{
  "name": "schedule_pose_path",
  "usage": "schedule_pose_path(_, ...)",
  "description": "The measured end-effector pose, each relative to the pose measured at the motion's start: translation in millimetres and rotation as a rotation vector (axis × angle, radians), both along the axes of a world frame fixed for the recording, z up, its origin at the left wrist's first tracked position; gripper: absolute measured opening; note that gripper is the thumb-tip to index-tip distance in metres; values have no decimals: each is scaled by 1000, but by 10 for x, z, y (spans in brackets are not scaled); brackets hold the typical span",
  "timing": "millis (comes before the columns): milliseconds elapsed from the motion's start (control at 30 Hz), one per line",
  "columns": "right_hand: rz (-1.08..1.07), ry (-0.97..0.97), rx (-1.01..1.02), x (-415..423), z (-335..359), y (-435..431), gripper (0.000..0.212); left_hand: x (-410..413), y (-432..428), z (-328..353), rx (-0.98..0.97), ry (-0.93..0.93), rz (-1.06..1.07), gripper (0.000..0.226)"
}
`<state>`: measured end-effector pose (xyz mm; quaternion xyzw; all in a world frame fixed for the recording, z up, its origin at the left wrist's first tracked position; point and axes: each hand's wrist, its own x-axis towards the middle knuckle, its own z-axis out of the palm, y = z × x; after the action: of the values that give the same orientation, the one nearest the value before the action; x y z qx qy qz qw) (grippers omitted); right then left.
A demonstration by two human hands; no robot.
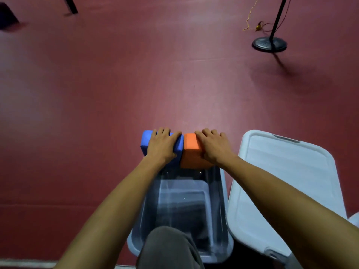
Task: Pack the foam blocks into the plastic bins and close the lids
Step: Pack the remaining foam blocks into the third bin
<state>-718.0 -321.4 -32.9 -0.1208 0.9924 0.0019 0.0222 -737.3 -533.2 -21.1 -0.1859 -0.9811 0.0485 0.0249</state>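
Observation:
A blue foam block and an orange foam block stand side by side, touching, at the far end of an open clear plastic bin. My left hand lies on top of the blue block with the fingers curled over its far edge. On the orange block rests my right hand, gripping it the same way. The inside of the bin shows nothing else in it. Its pale lid lies loose on the floor to the right of the bin.
The floor is dark red. A black round stand base with a pole and a yellow cord are at the far right. A dark leg and a dark shape sit at the far left. My knee covers the bin's near end.

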Motion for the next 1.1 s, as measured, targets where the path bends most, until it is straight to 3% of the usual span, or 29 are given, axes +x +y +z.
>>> schedule_pose_path(200,45,-73,33,-210,-607,-55,85,-121,-56,-669,11,-129,86,82)
schedule_pose_path(300,43,-104,54,-279,-927,-32,76,-168,17,-997,-9,-204,101,84)
schedule_pose_path(467,26,-122,68,-472,-1313,-106,78,-396,54,-1452,45,-193,191,79)
schedule_pose_path(733,-29,-110,77,-816,-1739,-72,73,-834,125,-1947,53,-179,193,83)
schedule_pose_path(1100,-17,-158,64,-876,-2115,-67,74,-895,22,-2315,34,-326,186,88)
